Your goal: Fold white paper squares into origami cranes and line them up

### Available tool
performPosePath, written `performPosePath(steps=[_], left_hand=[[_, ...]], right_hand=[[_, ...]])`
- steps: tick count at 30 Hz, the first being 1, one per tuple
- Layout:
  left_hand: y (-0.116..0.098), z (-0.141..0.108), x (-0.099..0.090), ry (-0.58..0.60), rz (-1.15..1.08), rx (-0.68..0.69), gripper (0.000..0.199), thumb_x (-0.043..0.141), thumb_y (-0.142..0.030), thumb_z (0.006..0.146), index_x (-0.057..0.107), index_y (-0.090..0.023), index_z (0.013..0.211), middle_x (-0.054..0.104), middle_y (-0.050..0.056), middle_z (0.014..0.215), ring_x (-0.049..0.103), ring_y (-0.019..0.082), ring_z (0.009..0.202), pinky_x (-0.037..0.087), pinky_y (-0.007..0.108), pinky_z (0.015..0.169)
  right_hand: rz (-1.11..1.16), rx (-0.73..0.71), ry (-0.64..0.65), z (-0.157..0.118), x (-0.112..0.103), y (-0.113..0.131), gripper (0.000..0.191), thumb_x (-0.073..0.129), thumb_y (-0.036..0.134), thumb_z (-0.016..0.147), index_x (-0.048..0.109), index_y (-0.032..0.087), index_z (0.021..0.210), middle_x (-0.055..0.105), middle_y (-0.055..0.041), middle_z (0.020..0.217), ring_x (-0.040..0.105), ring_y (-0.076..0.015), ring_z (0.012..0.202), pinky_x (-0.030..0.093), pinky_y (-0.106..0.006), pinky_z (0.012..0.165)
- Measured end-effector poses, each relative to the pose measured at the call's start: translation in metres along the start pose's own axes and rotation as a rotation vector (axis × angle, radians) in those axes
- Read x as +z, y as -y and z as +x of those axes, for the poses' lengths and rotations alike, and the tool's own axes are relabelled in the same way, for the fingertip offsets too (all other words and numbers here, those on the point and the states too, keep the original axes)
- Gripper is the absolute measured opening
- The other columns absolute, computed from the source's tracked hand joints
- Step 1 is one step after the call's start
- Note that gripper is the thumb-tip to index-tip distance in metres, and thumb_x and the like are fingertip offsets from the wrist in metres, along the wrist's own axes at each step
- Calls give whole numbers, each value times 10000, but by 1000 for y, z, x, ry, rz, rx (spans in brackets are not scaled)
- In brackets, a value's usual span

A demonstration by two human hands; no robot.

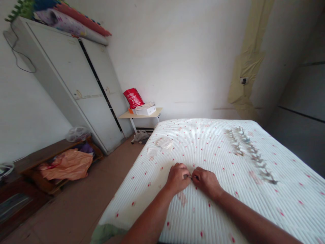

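Observation:
Both hands are close together over a white ribbed bedspread [203, 152] with small red dots. My left hand [178, 177] has its fingers closed on one end of a small metal piece [189, 176]. From the right, my right hand [205, 179] pinches the other end of that piece; its exact shape is mostly hidden by the fingers. On the right of the bed lie two rows of small metallic pieces [257, 157], blurred in outline. A clear plastic bag [164, 143] and a slip of paper [152, 151] lie on the bed at the left.
A small table [124, 115] beyond the bed's far left corner holds a red bag [133, 98] and a white box [146, 109]. A grey cabinet [73, 74] stands left. Low wooden furniture [33, 157] holds an orange plastic bag [68, 164].

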State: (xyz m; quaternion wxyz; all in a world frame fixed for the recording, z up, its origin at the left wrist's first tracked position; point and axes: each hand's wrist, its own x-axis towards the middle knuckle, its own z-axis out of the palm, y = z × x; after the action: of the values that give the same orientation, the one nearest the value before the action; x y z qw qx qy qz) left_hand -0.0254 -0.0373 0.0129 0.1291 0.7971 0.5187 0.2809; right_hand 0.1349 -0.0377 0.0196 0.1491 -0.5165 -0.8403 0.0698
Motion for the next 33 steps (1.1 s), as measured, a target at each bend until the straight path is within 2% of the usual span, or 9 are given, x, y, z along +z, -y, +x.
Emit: performPosePath(steps=[4,22,27,33], left_hand=[[-1,2,-1,2,-18,-23,99,571,-190,676,663,-205,641,611,7,776,510,155,800,374,268,752],[2,3,10,-26,-30,-66,157,580,-111,657,689,-224,666,625,-6,725,532,146,784,373,265,744],[1,6,4,44,-32,-91,60,642,-208,653,692,-226,680,616,-13,720,537,148,784,379,249,712],[-3,12,-1,121,10,-150,52,638,-209,649,682,-223,674,628,-15,733,549,153,794,381,242,691]], right_hand=[[10,2,13,0,1,-1,206,430,198,806,632,198,765,631,-11,794,595,-116,701,323,-201,560],[45,35,23,-2,-4,1,216,429,214,821,636,196,759,639,-19,797,597,-124,721,332,-202,567],[34,23,11,-1,-1,-1,211,436,218,823,636,192,763,638,-17,790,602,-127,703,325,-206,553],[39,16,1,-2,1,-3,204,441,217,825,633,197,760,636,-16,786,598,-124,701,333,-201,562]])
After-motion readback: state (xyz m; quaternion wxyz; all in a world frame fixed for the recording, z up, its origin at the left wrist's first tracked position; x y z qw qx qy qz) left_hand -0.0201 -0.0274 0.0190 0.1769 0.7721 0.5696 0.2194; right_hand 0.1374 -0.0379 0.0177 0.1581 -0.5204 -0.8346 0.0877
